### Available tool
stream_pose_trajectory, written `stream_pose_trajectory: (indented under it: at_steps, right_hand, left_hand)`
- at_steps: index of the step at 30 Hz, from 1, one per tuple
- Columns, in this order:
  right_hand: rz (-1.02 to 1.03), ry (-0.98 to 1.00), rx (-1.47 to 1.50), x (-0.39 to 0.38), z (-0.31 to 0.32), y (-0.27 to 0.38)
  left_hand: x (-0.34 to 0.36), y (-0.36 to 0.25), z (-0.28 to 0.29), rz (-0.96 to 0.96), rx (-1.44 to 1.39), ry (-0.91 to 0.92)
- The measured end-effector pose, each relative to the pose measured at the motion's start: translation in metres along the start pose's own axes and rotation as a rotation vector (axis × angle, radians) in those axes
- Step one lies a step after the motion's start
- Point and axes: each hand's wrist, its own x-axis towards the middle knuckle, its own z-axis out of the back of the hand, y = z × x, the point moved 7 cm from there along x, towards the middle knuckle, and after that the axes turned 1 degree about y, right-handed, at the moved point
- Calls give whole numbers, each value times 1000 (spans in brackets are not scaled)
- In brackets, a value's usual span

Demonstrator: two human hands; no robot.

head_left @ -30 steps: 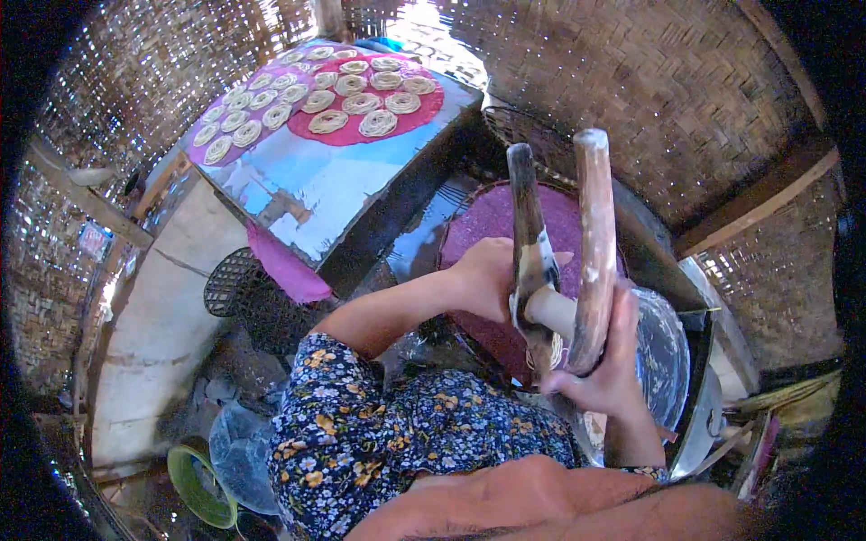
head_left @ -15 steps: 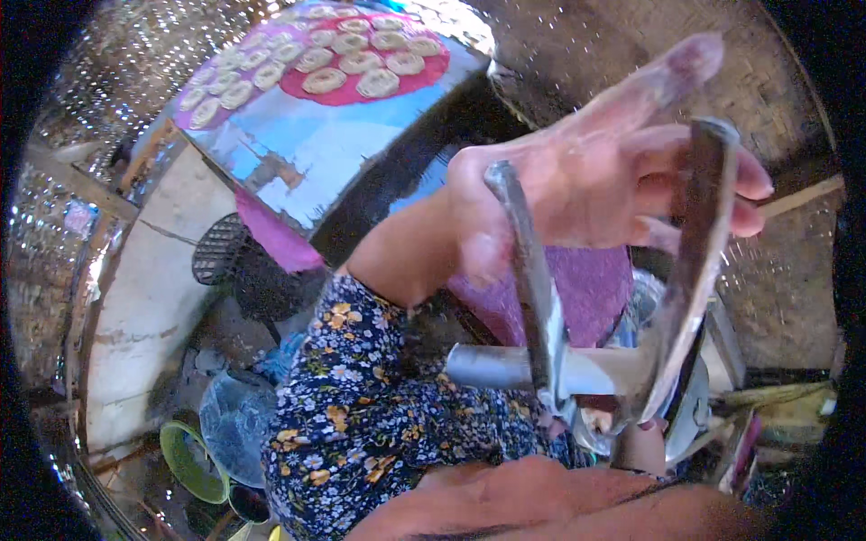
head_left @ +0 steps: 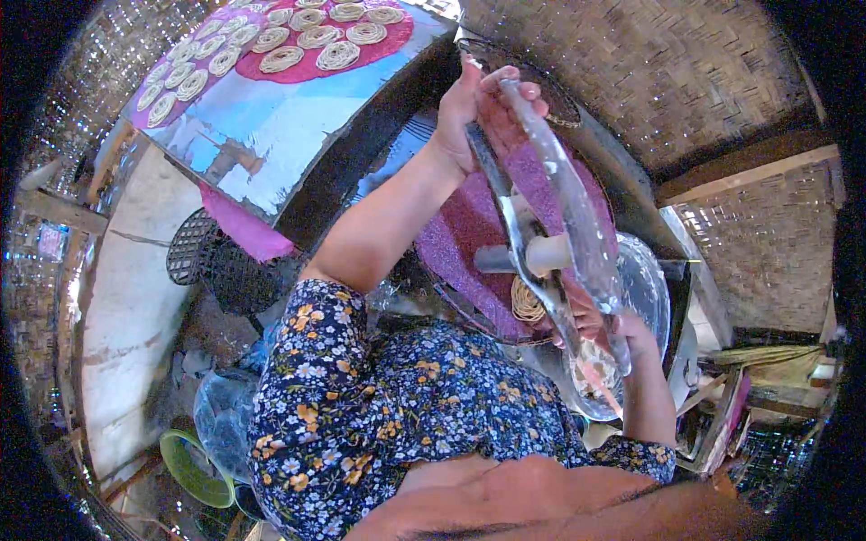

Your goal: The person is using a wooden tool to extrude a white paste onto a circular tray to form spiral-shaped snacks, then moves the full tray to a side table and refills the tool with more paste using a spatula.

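A long two-handled hand press (head_left: 582,216) with a grey cylinder (head_left: 548,255) across its middle hangs above a round tray covered with purple-pink cloth (head_left: 462,212). My left hand (head_left: 492,108) is wrapped around the upper ends of the handles. At the lower ends my right hand (head_left: 631,334) grips the press, its fingers partly hidden behind it. Pale smears coat the handles. A coil of thin dough strands (head_left: 526,299) lies on the purple cloth, partly covered by the press.
At the far left, many dough coils (head_left: 320,36) lie on pink and lilac cloths over a blue-topped table (head_left: 334,113). Beside my right hand stands a metal basin (head_left: 654,270) with whitish smears. A black lattice chair (head_left: 230,261) and green basin (head_left: 194,464) are at left.
My left hand, blurred and open beside the press before, is now closed around its upper handle ends. The press has moved away from me over the tray, and the coil has come into view.
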Motion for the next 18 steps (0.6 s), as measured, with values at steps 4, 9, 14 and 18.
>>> stream_pose_trajectory:
  at_steps: [4,9,14,18]
  right_hand:
    - [-46,-163,-159,-17,-25,22]
    - [116,-228,-93,-45,-41,55]
    - [192,-345,-272,-40,-56,91]
    - [289,-224,-294,-35,-65,88]
  left_hand:
    - [-16,3,-19,-16,17,15]
    - [-24,3,-49,-146,231,-39]
    - [-13,-30,-77,-199,263,199]
    - [-22,-31,-92,-132,200,353]
